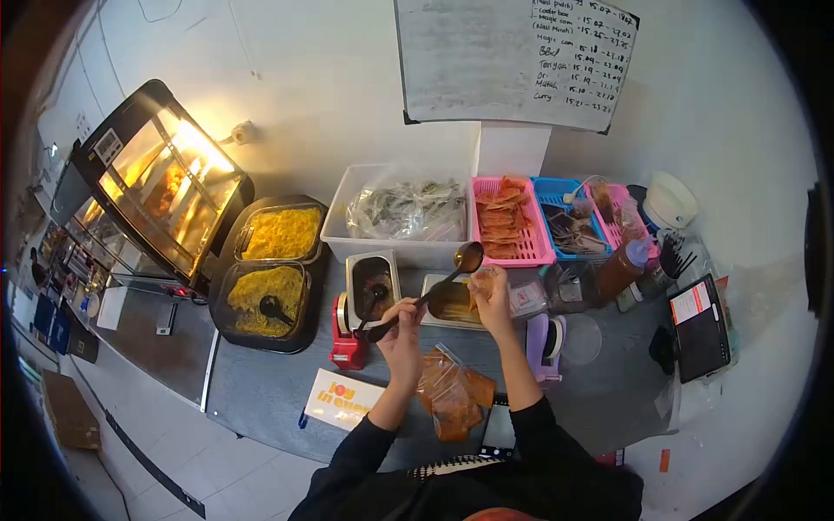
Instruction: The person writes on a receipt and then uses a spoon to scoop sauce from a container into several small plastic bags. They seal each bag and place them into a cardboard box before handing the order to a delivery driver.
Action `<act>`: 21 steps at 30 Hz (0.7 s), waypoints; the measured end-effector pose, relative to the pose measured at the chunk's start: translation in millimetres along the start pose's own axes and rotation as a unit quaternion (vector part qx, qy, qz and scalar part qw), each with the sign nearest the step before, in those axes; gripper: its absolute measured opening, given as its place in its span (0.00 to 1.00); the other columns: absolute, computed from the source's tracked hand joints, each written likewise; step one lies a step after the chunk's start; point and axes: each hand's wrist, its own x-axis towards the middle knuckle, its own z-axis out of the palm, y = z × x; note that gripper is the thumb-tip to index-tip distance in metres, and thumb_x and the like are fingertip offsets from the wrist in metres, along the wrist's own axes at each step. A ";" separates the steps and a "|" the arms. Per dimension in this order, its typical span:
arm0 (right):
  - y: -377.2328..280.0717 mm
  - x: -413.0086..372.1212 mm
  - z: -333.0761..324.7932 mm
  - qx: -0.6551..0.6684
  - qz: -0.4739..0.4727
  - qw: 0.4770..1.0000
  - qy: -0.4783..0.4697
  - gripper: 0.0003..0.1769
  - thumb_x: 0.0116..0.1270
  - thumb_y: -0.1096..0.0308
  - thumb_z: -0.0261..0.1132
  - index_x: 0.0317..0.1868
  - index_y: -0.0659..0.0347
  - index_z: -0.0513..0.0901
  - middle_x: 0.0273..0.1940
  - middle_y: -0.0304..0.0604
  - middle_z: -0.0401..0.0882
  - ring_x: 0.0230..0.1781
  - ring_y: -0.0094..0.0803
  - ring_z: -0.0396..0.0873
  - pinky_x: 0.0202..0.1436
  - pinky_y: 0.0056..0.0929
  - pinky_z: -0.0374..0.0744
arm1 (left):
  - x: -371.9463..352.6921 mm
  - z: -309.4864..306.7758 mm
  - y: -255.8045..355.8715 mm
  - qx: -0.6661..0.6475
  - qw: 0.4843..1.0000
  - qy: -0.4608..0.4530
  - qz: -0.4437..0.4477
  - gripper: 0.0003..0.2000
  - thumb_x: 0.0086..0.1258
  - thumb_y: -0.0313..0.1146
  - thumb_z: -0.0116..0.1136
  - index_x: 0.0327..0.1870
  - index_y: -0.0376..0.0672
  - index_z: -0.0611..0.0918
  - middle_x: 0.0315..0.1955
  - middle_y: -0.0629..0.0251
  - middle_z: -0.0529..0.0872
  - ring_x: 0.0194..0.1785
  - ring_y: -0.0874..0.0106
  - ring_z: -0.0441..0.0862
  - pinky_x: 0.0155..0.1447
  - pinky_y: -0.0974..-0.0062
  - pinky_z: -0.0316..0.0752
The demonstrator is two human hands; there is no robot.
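My left hand (402, 340) is closed around the handle of a black ladle (441, 286), tilted so its dark bowl is up and to the right. Close to that bowl, my right hand (492, 301) has its fingers pinched together; what they hold, perhaps thin clear plastic, is too small to make out. Beneath both hands sits a metal pan (452, 308) with yellowish-brown contents. Left of it, another metal pan (356, 291) holds dark sauce and a black ladle. Orange-brown sauce packets (456, 395) in clear plastic lie on the table below my hands.
Two trays of yellow food (280, 233) stand left, by a lit glass warmer (169, 187). A white bin (334, 227) of bagged items and pink (544, 246) and blue baskets line the back. A red tape dispenser (349, 351), purple tape dispenser (537, 347), sauce bottle (621, 271) and tablet (702, 343) stand around.
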 end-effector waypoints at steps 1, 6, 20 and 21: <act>-5.3 0.9 1.7 -0.010 -0.006 1.000 0.001 0.26 0.59 0.66 0.62 0.53 0.63 0.59 0.40 0.46 0.73 0.40 0.32 0.74 0.43 0.26 0.72 | 1.4 -1.8 0.1 0.097 0.993 -0.049 0.054 0.04 0.64 0.25 0.50 0.35 0.35 0.76 0.40 0.57 0.77 0.44 0.70 0.75 0.51 0.77 0.70; -1.8 -0.4 4.9 -0.006 -0.004 1.000 0.004 0.27 0.58 0.65 0.63 0.53 0.64 0.59 0.40 0.47 0.74 0.42 0.34 0.75 0.45 0.27 0.72 | 3.0 0.7 11.1 0.339 0.894 -0.221 0.195 0.06 0.56 0.16 0.51 0.33 0.35 0.78 0.39 0.55 0.77 0.42 0.66 0.77 0.44 0.78 0.71; 12.2 -5.4 7.0 0.069 0.011 0.997 0.022 0.29 0.55 0.70 0.65 0.53 0.64 0.60 0.39 0.42 0.72 0.40 0.29 0.73 0.42 0.26 0.73 | 0.8 -3.7 0.0 0.306 0.922 -0.155 0.178 0.04 0.64 0.24 0.49 0.32 0.33 0.75 0.38 0.56 0.77 0.44 0.66 0.77 0.49 0.71 0.72; 10.7 -7.2 6.0 0.087 0.022 0.995 0.038 0.29 0.54 0.69 0.66 0.53 0.63 0.61 0.39 0.41 0.72 0.39 0.28 0.73 0.42 0.25 0.73 | -0.1 -3.6 -3.3 0.215 0.964 -0.091 0.125 0.04 0.65 0.25 0.49 0.33 0.33 0.75 0.38 0.56 0.77 0.43 0.67 0.77 0.50 0.72 0.72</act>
